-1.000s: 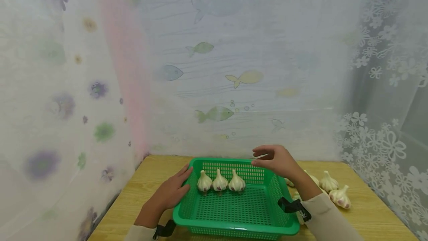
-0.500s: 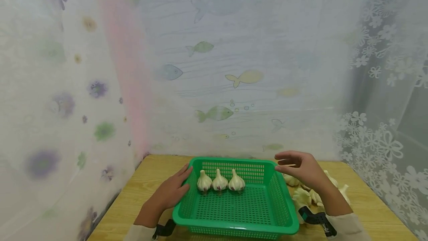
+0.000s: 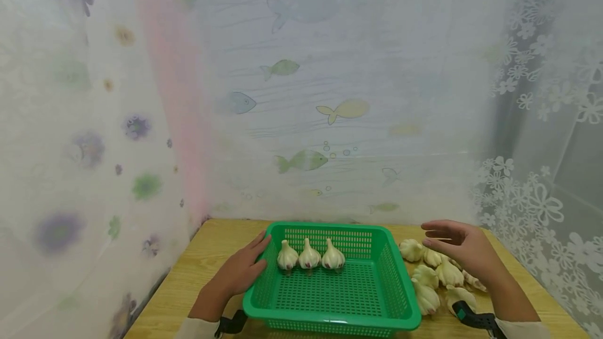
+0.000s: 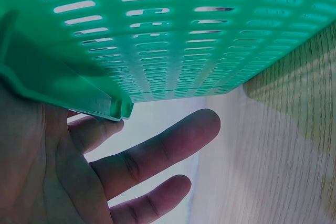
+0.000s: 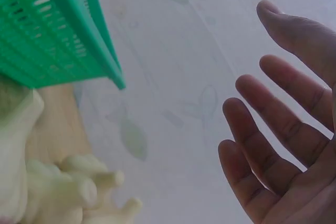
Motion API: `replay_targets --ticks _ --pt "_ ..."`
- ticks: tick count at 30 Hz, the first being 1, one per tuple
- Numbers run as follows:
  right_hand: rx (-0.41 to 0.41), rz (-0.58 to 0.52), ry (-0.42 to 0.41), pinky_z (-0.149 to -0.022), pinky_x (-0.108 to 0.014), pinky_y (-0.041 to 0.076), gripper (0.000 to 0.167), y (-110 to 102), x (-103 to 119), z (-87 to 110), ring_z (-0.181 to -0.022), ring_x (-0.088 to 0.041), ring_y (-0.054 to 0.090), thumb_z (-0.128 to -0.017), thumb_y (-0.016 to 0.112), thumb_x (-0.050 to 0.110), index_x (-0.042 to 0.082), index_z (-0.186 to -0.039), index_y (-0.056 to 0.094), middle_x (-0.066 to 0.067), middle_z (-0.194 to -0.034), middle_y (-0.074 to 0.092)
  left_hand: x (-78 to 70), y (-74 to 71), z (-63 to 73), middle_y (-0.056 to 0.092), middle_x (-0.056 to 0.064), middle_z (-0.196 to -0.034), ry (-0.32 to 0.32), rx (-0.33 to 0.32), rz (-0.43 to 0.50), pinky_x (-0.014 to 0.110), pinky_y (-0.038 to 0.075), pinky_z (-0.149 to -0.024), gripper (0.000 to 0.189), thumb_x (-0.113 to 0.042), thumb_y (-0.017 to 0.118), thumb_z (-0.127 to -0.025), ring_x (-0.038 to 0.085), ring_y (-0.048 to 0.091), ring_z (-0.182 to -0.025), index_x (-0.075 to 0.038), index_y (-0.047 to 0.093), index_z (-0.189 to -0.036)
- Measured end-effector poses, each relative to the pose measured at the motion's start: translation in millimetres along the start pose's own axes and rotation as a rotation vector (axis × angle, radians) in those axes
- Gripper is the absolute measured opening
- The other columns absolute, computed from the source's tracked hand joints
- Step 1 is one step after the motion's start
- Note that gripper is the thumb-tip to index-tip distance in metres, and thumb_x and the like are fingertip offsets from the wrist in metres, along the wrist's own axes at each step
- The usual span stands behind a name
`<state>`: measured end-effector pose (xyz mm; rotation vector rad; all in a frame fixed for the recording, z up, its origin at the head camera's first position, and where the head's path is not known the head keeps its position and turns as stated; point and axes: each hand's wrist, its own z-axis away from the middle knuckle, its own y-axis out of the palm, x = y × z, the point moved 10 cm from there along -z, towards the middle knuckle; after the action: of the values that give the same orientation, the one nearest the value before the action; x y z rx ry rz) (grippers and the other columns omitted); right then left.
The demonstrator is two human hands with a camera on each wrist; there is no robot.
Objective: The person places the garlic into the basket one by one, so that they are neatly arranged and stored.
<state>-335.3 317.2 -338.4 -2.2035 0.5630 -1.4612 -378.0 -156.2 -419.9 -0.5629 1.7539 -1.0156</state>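
Note:
A green plastic basket (image 3: 330, 319) with slotted walls stands on the table. Inside, toward the back left, three garlic bulbs (image 3: 309, 255) are lined up in a row, stems up. My left hand (image 3: 240, 268) rests on the basket's left rim; in the left wrist view its fingers (image 4: 163, 150) extend loosely beneath the rim, along the outer wall. To the right of the basket, my right hand (image 3: 464, 247) hovers over a pile of garlic bulbs (image 3: 449, 273). Its fingers are spread and relaxed, holding nothing, as the right wrist view shows.
The wooden table (image 3: 198, 247) reaches back to a pale curtain (image 3: 348, 187) printed with fish. Another curtain (image 3: 113, 171) with flower prints closes off the left side, and one with white flowers (image 3: 523, 192) hangs at the right. The garlic pile sits close against the basket's right wall.
My right hand has moved from over the basket's back right corner rightward to above the garlic pile. The left hand, the basket and the three bulbs in it have stayed put.

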Motion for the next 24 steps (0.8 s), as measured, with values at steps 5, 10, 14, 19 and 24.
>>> replay_targets --ticks 5,10,14,19,24 --pt "-0.004 0.01 0.005 -0.077 -0.029 0.061 0.042 -13.8 -11.7 11.4 -0.1 0.002 0.071 -0.099 0.071 0.025 0.007 -0.137 0.066 0.022 -0.118 0.07 0.5 0.0 -0.6 0.021 0.01 -0.173 0.002 -0.001 0.013 0.066 0.035 -0.115 0.057 -0.023 0.039 -0.109 0.041 0.032 -0.154 -0.014 0.03 -0.165" --pt "0.058 -0.029 0.016 -0.077 -0.03 0.061 0.041 -19.6 -25.1 20.5 -0.102 0.002 0.07 -0.1 0.069 0.019 0.001 -0.138 0.064 0.025 -0.119 0.069 4.7 1.7 -1.3 0.02 0.008 -0.173 -0.009 0.003 0.009 0.065 0.035 -0.116 0.057 -0.024 0.039 -0.109 0.039 0.032 -0.154 -0.016 0.029 -0.165" --pt "0.119 -0.067 0.042 -0.079 -0.03 0.062 0.041 -20.7 -38.3 27.0 -0.104 0.002 0.07 -0.101 0.067 0.014 -0.002 -0.138 0.063 0.025 -0.12 0.069 6.7 1.8 -0.4 0.02 0.008 -0.173 -0.012 -0.001 0.013 0.065 0.036 -0.115 0.058 -0.023 0.039 -0.109 0.039 0.032 -0.154 -0.016 0.03 -0.165" --pt "0.181 -0.131 0.073 -0.081 -0.032 0.062 0.042 -20.5 -57.4 35.8 -0.107 0.003 0.069 -0.103 0.063 0.011 -0.006 -0.141 0.058 0.022 -0.124 0.07 6.4 0.8 -0.9 0.02 0.006 -0.173 -0.018 -0.01 0.011 0.064 0.037 -0.115 0.058 -0.023 0.039 -0.108 0.037 0.032 -0.154 -0.017 0.03 -0.165" --pt "0.266 -0.252 0.103 -0.086 -0.032 0.061 0.041 -16.9 -77.7 43.7 -0.113 0.001 0.068 -0.106 0.056 0.007 -0.005 -0.144 0.055 0.022 -0.127 0.069 3.5 0.7 -1.7 0.02 0.005 -0.173 -0.019 -0.009 0.016 0.064 0.035 -0.116 0.057 -0.022 0.04 -0.109 0.037 0.031 -0.155 -0.017 0.03 -0.165"
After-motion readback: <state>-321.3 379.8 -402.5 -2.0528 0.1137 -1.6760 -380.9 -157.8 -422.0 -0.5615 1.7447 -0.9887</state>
